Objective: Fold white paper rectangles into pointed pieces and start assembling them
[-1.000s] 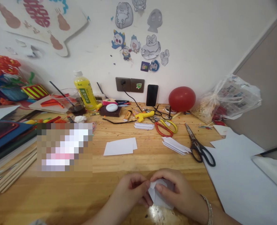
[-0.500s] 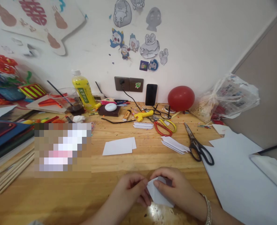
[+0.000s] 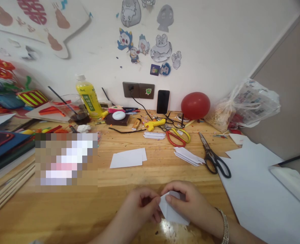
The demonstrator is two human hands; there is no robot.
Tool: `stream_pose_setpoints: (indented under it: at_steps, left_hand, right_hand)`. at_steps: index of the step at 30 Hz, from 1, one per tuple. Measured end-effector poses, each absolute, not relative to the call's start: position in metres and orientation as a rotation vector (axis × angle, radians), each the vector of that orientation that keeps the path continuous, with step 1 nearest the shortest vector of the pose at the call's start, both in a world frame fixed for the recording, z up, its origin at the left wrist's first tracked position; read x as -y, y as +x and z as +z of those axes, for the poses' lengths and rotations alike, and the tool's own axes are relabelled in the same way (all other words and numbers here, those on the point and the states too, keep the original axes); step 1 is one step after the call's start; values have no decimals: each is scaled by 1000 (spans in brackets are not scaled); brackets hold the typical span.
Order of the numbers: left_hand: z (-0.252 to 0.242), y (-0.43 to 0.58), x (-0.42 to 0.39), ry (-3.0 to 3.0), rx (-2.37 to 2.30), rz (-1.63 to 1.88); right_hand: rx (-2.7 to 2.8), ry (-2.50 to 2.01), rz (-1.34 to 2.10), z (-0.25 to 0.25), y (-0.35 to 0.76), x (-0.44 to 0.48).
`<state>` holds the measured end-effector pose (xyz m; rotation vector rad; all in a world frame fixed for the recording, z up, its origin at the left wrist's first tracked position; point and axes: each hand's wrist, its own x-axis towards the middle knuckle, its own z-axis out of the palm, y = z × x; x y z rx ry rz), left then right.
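A small folded piece of white paper [image 3: 172, 212] rests on the wooden desk [image 3: 76, 213] near its front edge. Both my hands pinch it. My left hand [image 3: 140, 206] is curled, thumb and fingertips closed on the paper's left corner. My right hand [image 3: 190, 203], with a bracelet at the wrist, covers the paper's top and right side with bent fingers. Much of the paper is hidden under my right hand.
Cut white paper pieces [image 3: 128, 158] and a folded stack [image 3: 188, 157] lie mid-desk. Black scissors [image 3: 213, 157] and red-and-yellow scissors [image 3: 176, 137] lie behind. A large white sheet [image 3: 256, 189] covers the right. A yellow bottle [image 3: 87, 96], red balloon [image 3: 195, 105], phone [image 3: 163, 101] and wooden sticks [image 3: 10, 188] stand around.
My hands stay pinched on the paper and shift only slightly; the paper's top corner shows a little more. The view has tilted up a touch.
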<state>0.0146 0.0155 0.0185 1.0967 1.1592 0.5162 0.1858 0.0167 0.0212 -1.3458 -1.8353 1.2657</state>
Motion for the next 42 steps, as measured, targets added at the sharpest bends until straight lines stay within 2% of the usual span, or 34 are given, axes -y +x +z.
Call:
stream_pose_setpoints:
  at_steps: [6,15,22,28,30,33,38,42]
  left_hand:
    - [12,15,-10,1334,-1182,549]
    - [15,13,-7,1663,-1229,512]
    - [13,15,-4,1750,-1224,534]
    - [15,11,-4,1766,-1278,513]
    - [13,9,-5,1778,-1323,538]
    - [13,3,-9,1898,-1472,553]
    - [19,-3,-16,2225,-1661,299]
    - [10,-3,-18,2430,-1540,410]
  right_hand:
    - [1815,-1388,1299,20,183,-17]
    - [1687,-1224,1458,11,183,-15]
    - [1735,-1178,1529,17,185,-15]
    - [1510,-1168,1592,11,192,-22]
    - [1407,-1187,1512,10,198,-26]
    - [1500,-1285,1162,15,210,-30]
    - [2270,-1223,683,27,213,-28]
    - [2640,-1212,530,25,203,-26]
